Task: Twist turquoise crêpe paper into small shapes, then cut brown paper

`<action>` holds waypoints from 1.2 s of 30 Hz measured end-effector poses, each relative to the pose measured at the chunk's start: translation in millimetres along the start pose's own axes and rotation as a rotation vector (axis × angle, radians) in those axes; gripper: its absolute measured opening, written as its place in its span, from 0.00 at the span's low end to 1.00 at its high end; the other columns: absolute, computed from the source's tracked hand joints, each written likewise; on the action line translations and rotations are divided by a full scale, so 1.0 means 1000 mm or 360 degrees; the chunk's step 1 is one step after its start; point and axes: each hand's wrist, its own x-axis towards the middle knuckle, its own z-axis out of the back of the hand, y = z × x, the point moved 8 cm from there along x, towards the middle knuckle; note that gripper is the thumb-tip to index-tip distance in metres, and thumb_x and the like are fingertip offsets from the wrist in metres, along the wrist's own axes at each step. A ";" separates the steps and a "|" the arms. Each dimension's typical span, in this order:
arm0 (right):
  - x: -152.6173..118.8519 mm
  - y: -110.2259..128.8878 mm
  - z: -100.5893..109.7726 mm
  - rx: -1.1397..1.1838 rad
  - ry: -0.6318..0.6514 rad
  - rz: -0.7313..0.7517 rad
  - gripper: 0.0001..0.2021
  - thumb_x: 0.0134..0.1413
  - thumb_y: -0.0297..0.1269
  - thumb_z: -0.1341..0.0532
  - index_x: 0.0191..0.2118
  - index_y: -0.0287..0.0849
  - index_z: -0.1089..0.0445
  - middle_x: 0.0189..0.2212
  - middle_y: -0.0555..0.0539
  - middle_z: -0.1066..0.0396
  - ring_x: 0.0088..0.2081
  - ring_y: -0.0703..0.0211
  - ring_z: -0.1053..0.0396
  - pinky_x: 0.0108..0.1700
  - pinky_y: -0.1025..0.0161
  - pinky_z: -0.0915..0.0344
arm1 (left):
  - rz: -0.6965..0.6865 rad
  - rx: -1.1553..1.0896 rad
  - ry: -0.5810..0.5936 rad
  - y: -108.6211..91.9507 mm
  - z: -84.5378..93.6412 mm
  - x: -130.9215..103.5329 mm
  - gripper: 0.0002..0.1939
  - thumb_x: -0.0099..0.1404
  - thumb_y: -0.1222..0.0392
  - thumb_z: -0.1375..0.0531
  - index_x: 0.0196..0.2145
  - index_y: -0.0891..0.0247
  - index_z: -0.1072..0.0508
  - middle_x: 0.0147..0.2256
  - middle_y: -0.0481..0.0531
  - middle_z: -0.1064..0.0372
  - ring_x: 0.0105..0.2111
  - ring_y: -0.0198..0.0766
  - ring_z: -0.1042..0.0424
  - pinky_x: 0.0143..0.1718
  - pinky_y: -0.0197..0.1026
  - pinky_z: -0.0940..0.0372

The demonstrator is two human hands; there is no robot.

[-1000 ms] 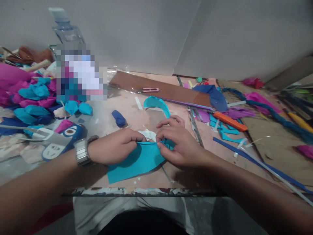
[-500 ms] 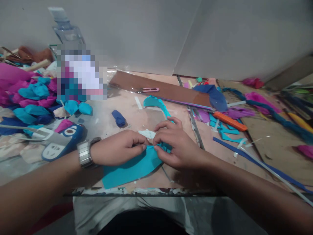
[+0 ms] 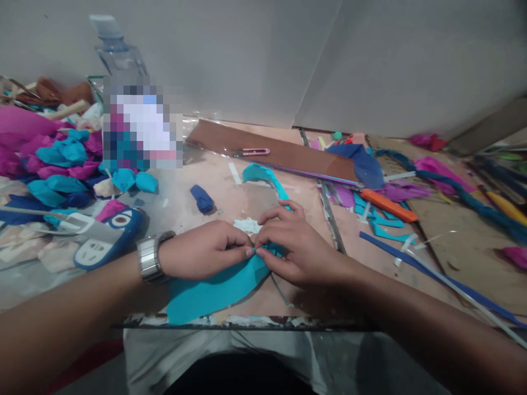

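Note:
A turquoise piece of crepe paper (image 3: pixel 218 299) lies under my hands at the table's front edge, gathered along its top. My left hand (image 3: pixel 206 249), with a metal watch at the wrist, pinches that gathered edge between thumb and forefinger. Right beside it, my right hand (image 3: pixel 292 249) pinches the same edge, fingertips almost touching the left ones. Bunched paper shows partly beneath the right fingers. A curled turquoise strip (image 3: pixel 263 174) rests just beyond the right hand. Behind the fingertips is a small white patch (image 3: pixel 247 225). A dark blue paper roll (image 3: pixel 201 198) lies farther left.
At left are a blue-and-white power strip (image 3: pixel 109 238) and a heap of paper flowers (image 3: pixel 66 151), with a plastic bottle (image 3: pixel 119 52) behind. Brown paper (image 3: pixel 280 145) carries pink thread snips (image 3: pixel 255 152). An orange cutter (image 3: pixel 389 205) lies right, among scraps on cardboard (image 3: pixel 465 241).
My left hand has slid slightly right, bringing its thumb against the right fingertips. The crepe paper's lower left end has shifted a little left and down.

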 end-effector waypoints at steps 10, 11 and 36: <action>0.000 0.001 -0.002 0.0000 0.0004 0.0011 0.05 0.62 0.33 0.40 0.36 0.45 0.26 0.34 0.49 0.24 0.51 0.51 0.30 0.65 0.43 0.53 | -0.0018 0.0079 0.0003 0.001 -0.001 0.001 0.17 0.72 0.56 0.46 0.27 0.65 0.31 0.23 0.43 0.45 0.25 0.31 0.46 0.27 0.35 0.49; 0.000 0.000 -0.003 0.0002 0.0008 0.0007 0.05 0.62 0.33 0.40 0.36 0.45 0.27 0.34 0.49 0.24 0.51 0.51 0.30 0.65 0.43 0.53 | -0.0010 0.0077 0.0020 0.001 -0.002 0.001 0.16 0.72 0.57 0.46 0.27 0.65 0.32 0.23 0.43 0.45 0.25 0.31 0.46 0.27 0.35 0.49; -0.001 -0.002 0.002 0.0051 0.0081 -0.0030 0.04 0.58 0.33 0.39 0.38 0.45 0.27 0.35 0.47 0.26 0.50 0.50 0.30 0.64 0.41 0.53 | -0.0009 0.0113 0.0035 0.002 -0.001 -0.001 0.14 0.72 0.54 0.43 0.29 0.64 0.31 0.24 0.43 0.42 0.26 0.31 0.44 0.28 0.35 0.48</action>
